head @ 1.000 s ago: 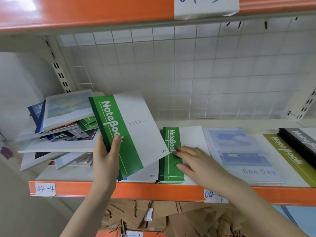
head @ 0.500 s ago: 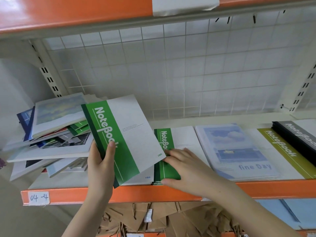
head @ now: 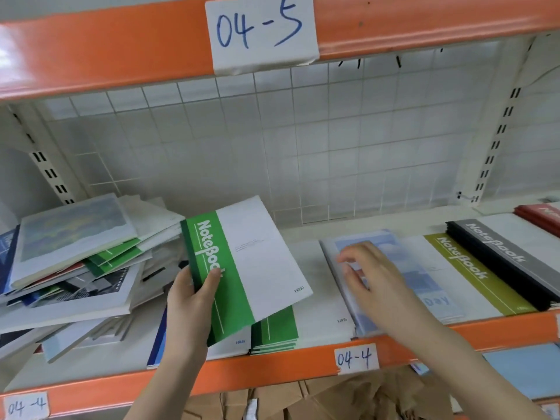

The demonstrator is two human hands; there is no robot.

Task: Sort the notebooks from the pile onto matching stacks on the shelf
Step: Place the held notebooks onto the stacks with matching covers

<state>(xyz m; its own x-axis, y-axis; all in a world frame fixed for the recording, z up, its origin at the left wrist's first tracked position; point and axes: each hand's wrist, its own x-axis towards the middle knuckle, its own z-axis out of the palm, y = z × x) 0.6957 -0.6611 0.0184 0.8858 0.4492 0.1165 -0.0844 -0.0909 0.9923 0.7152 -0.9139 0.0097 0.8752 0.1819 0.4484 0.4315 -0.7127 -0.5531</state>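
Right now I see my left hand [head: 189,301] gripping a green-and-white notebook [head: 245,268] by its spine edge, thumb on the cover, holding it tilted above the green stack [head: 274,330] on the shelf [head: 272,369]. My right hand [head: 374,281] hovers over the sky-blue stack [head: 421,268], fingers loosely spread, holding nothing. To the left lies the jumbled pile [head: 75,268]; olive [head: 472,271] and black [head: 500,256] stacks sit to the right

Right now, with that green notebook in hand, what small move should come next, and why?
Probably lower the green notebook, gripped by the left hand, onto the green stack just beneath it: the covers match, and the right hand is over the blue stack, clear of it.
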